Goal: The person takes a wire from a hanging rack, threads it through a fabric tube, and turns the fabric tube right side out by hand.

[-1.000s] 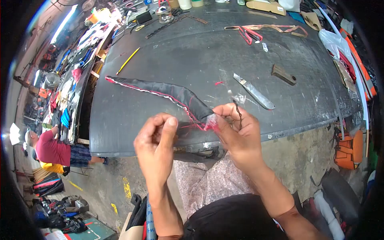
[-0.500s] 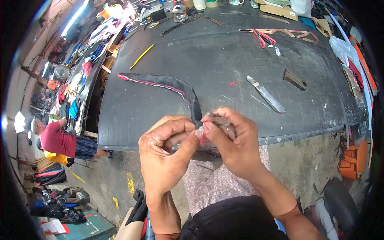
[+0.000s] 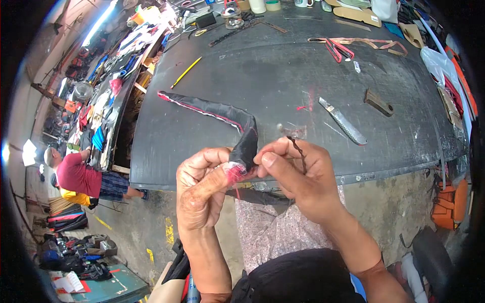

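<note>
My left hand (image 3: 204,187) is closed on the near end of a long black fabric strap (image 3: 245,144) with red and white edging. Its thumb presses beside a frayed pink and white tip at that end. The strap bends and runs away to the left across the dark table (image 3: 202,131). Close by on the right, my right hand (image 3: 303,177) has its thumb and forefinger pinched near the strap's end. A thin dark twisted strip (image 3: 297,149) sticks up from between its fingers. Just beyond the right hand, a small clear plastic scrap (image 3: 293,131) is on the table.
A utility knife (image 3: 343,122), a dark metal piece (image 3: 379,102) and a yellow pencil (image 3: 186,72) lie on the table. Pink and tan strips (image 3: 364,44) lie farther back. At left, a person in a red shirt (image 3: 80,174) stands by a cluttered bench.
The clear plastic has left my right hand and is on the table. My left hand has turned, showing the strap's pink-white end. The dark twisted strip now shows in my right hand.
</note>
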A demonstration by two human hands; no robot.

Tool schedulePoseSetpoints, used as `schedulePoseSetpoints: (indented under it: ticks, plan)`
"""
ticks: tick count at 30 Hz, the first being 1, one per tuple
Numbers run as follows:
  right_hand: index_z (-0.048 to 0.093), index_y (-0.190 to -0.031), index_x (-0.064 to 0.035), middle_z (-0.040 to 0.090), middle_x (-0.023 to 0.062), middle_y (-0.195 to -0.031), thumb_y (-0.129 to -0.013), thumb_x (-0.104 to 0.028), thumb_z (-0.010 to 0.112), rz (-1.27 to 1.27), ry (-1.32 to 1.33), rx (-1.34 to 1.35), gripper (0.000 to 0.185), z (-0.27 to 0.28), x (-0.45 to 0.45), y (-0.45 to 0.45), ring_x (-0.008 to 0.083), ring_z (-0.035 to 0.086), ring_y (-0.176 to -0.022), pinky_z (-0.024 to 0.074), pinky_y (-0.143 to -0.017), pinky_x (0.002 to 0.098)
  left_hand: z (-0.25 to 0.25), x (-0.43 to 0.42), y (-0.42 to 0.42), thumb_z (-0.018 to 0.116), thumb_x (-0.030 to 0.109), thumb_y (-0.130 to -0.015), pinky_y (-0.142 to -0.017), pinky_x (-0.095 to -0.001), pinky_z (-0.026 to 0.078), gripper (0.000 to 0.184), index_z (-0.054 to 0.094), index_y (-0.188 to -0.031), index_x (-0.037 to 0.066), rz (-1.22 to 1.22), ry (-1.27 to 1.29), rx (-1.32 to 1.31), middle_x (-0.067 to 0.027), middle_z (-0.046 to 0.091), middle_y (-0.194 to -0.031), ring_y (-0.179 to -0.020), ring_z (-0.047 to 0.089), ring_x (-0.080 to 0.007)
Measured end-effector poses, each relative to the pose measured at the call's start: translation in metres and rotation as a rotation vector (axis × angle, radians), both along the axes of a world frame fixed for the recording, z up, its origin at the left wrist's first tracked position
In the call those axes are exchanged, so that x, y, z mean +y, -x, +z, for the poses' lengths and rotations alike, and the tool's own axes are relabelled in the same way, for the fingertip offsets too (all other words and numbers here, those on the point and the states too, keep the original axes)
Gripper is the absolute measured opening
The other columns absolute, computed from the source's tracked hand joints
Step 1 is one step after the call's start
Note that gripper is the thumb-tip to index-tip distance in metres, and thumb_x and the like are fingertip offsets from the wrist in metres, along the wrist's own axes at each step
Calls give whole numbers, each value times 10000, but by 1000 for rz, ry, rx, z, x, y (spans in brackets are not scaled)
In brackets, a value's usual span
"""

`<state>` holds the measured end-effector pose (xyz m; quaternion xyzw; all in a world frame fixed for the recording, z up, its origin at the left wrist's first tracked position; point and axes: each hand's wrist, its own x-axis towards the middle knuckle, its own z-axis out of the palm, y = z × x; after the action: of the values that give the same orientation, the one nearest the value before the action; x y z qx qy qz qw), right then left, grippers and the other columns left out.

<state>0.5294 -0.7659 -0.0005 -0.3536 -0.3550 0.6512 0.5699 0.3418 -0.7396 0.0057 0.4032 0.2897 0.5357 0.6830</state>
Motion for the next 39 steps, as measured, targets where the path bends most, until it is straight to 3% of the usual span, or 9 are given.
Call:
schedulePoseSetpoints:
  ticks: [4, 8, 11, 15, 22, 27, 32, 35, 39]
  plan:
    - [685, -1020, 1, 649, -22, -832, -952, -28, 693, -186, -194, -131, 75, -3, -3, 8, -40, 469, -600, 295, -480, 174, -1, -1, -4, 732, -4, -868, -801, -291, 559, 164, 685, -1007, -78, 25, -7, 51, -151, 713, -1042, -864, 684, -152]
    - [678, -992, 13, 620, -31, -803, -935, 3, 695, -145, -161, -316, 60, 7, -8, 1, -29, 485, -616, 345, -508, 169, 0, -4, -10, 742, -5, -858, -747, -256, 520, 145, 699, -985, -60, 83, -78, 202, -123, 708, -1040, -810, 639, -109]
    - [660, -1003, 16, 590, -37, -788, -935, 9, 686, -194, -289, -546, 74, 2, -3, -3, -24, 491, -624, 377, -527, 173, -2, -4, -11, 749, -8, -850, -708, -232, 482, 135, 710, -974, -46, 97, -162, 337, -101, 703, -1025, -770, 597, -80]
    - [644, -1012, 15, 609, -33, -824, -939, 9, 680, -182, -234, -556, 82, 2, -2, -6, -20, 507, -665, 405, -547, 181, -2, 0, -9, 738, -30, -847, -668, -211, 418, 98, 726, -944, -31, 56, -150, 322, -73, 693, -1005, -729, 527, -52]
    - [640, -1023, 15, 624, -26, -886, -940, 19, 675, -125, -168, -325, 90, -6, 3, -11, -7, 541, -755, 429, -584, 180, 8, 0, -21, 741, -57, -873, -720, -232, 564, 60, 735, -933, -49, 64, 42, 178, -89, 708, -964, -828, 670, -102]
    - [647, -1010, 13, 627, -40, -897, -925, 14, 690, -105, -144, -175, 95, -5, 1, -4, -17, 531, -744, 418, -584, 174, 0, 3, -13, 787, -60, -836, -761, -268, 615, 136, 741, -964, -55, 8, -24, 278, -76, 718, -878, -826, 712, -141]
    - [646, -972, 8, 623, -36, -868, -916, 9, 685, -55, -189, -417, 68, -2, -2, -10, -23, 516, -711, 400, -572, 173, 0, 5, -13, 833, -65, -785, -661, -211, 552, 205, 757, -974, -38, 60, -15, 380, -47, 717, -817, -720, 668, -91]
    - [638, -920, 1, 598, -22, -815, -915, 6, 668, -109, -353, -618, 31, 2, -3, -10, -22, 502, -679, 380, -560, 175, -2, 6, -10, 842, -62, -778, -618, -187, 508, 209, 763, -969, -28, 43, -39, 486, -38, 717, -821, -684, 635, -65]
    - [627, -889, -2, 570, -8, -777, -933, 3, 647, -134, -428, -663, 49, -1, 0, -11, -15, 478, -644, 357, -531, 189, 2, 1, -10, 854, -57, -767, -577, -166, 434, 207, 769, -951, -16, 48, -86, 505, -23, 707, -815, -653, 571, -27]
